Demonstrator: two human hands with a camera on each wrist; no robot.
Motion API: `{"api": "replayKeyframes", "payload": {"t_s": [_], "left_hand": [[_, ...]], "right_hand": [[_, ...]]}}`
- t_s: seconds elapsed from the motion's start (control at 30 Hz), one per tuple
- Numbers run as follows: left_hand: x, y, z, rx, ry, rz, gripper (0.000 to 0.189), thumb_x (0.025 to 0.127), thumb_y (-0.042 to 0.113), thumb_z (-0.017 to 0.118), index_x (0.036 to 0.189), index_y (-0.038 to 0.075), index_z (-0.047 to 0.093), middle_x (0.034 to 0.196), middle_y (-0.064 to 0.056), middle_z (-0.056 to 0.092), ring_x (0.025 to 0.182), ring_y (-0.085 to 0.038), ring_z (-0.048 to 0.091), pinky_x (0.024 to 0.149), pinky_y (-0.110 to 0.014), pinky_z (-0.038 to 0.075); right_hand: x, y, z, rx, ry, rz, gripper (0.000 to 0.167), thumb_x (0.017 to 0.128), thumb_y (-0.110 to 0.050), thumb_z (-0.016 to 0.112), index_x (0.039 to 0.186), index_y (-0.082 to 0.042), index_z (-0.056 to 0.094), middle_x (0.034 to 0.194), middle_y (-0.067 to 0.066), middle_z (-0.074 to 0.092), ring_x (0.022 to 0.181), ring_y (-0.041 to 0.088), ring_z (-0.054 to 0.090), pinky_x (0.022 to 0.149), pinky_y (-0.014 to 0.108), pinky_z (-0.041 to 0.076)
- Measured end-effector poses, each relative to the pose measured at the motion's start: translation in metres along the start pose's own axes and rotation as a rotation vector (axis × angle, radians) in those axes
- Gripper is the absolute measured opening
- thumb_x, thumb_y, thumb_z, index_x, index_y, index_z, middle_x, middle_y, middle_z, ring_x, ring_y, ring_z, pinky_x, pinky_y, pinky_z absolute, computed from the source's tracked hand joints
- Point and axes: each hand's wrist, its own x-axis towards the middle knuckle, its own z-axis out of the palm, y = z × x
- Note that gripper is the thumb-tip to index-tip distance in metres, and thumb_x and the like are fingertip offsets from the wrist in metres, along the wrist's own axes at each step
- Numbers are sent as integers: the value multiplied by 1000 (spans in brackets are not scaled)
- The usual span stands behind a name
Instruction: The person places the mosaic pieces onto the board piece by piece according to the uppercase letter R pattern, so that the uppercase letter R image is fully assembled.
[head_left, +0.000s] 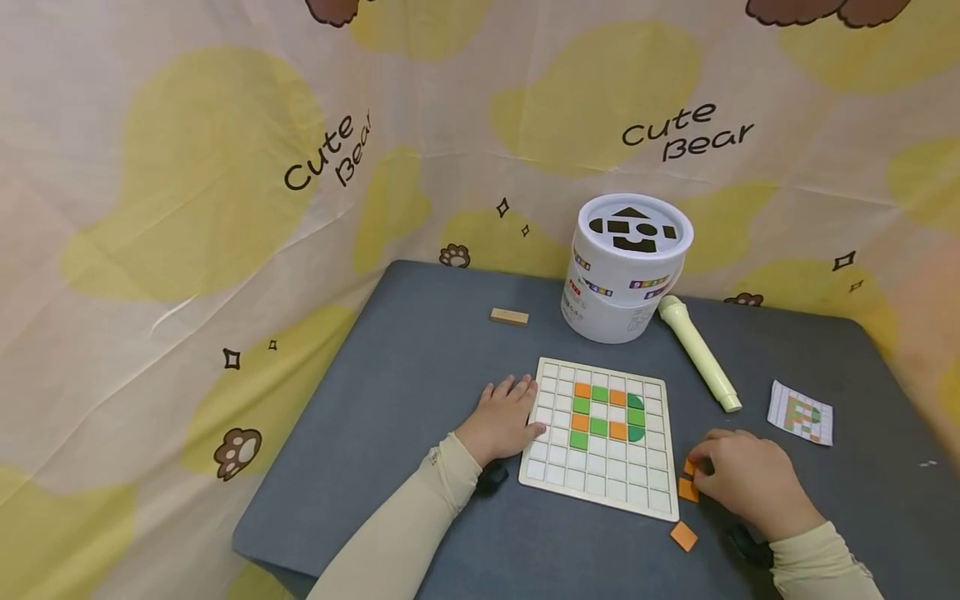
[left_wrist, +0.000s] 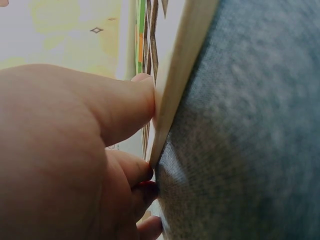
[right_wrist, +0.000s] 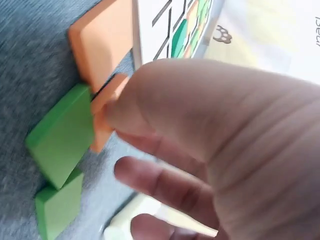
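A square white grid board (head_left: pixel 555 454) lies on the dark table, with orange, green and dark-green rounded tiles in its upper middle cells. My left hand (head_left: pixel 498 421) rests at the board's left edge, its fingers spread and its thumb (left_wrist: pixel 127 102) against the rim. Beside the board's right edge, my right hand (head_left: pixel 746 479) pinches a small orange tile (right_wrist: pixel 102 127) at the thumb tip. Another orange tile (head_left: pixel 687 490) lies right by it, and a third orange tile (head_left: pixel 684 536) sits nearer me. Two green tiles (right_wrist: pixel 62 135) show in the right wrist view; the hand hides them in the head view.
Behind the board stands a white bucket (head_left: pixel 611 292) with shaped holes in its lid. A pale yellow-green stick (head_left: pixel 701 354) lies right of it, and a pattern card (head_left: pixel 801 414) farther right. A small wooden block (head_left: pixel 509 317) is at the back left. Printed cloth hangs behind.
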Motion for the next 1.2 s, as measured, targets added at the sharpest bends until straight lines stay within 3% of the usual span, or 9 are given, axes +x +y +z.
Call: {"api": "replayKeyframes", "payload": {"t_s": [0.27, 0.47, 0.67, 0.87, 1.07, 1.2], "left_hand": [[0, 2, -2, 17, -4, 15, 80, 110, 55, 52, 171, 10, 27, 176, -6, 23, 162, -31, 19, 127, -56, 19], [2, 2, -1, 31, -9, 31, 79, 110, 56, 51, 171, 11, 25, 176, -6, 22, 162, -31, 19, 127, -57, 19], [4, 3, -2, 29, -8, 20, 80, 110, 56, 50, 171, 11, 25, 176, -5, 22, 162, -31, 18, 128, -56, 18], [3, 3, 1, 7, -8, 8, 80, 110, 56, 52, 171, 11, 26, 176, -5, 22, 162, -31, 18, 127, -56, 18], [1, 2, 0, 4, -3, 2, 80, 110, 55, 52, 171, 11, 26, 176, -5, 22, 162, -31, 18, 127, -56, 18], [1, 1, -1, 9, -6, -3, 79, 110, 55, 52, 171, 11, 27, 176, -5, 22, 162, -30, 18, 127, -56, 19]], "right_hand": [[4, 0, 0, 40, -90, 43, 11, 79, -19, 87, 87, -19, 80, 83, -6, 70, 66, 12, 55, 57, 43, 50], [11, -27, -6, 111, 11, 45, 11, 81, -17, 88, 90, -17, 82, 79, -7, 68, 62, 11, 50, 51, 35, 43], [36, -71, 5, 136, 135, -160, 9, 81, -18, 90, 87, -18, 84, 85, -7, 75, 76, 14, 65, 57, 34, 52], [52, -85, 21, 56, 192, -275, 7, 83, -19, 91, 84, -20, 84, 83, -10, 74, 76, 14, 69, 62, 35, 57], [53, -92, 18, 19, 175, -336, 13, 81, -12, 91, 82, -23, 84, 86, -11, 72, 77, 16, 66, 65, 35, 56], [52, -92, 14, 70, 115, -363, 14, 84, -11, 90, 91, -22, 85, 92, -11, 75, 83, 15, 70, 71, 35, 59]]}}
